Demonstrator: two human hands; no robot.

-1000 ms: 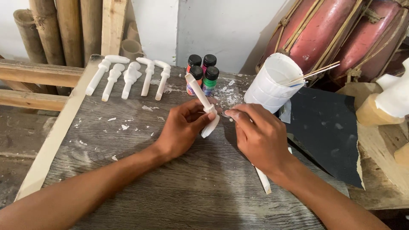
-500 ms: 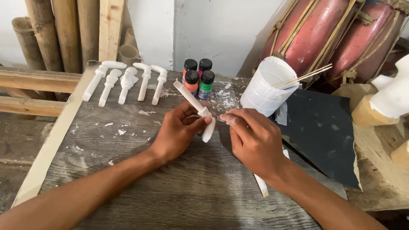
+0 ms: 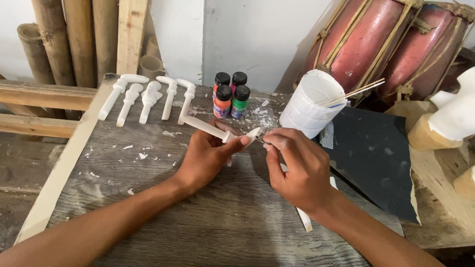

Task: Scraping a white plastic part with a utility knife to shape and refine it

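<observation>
Both hands' fingers grip: left (image 3: 210,153) white peg (image 3: 217,131), right (image 3: 297,165) half-hidden tool (image 3: 261,141).

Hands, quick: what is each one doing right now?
Left hand: closed around a long white carved peg.
Right hand: fingers pinched on a small thin tool at the peg's tip.

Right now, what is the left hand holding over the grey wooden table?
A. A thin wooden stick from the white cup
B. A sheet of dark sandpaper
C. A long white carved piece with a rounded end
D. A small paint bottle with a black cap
C: the left hand grips the long white carved piece, while the right hand pinches a small tool at its tip.
</observation>
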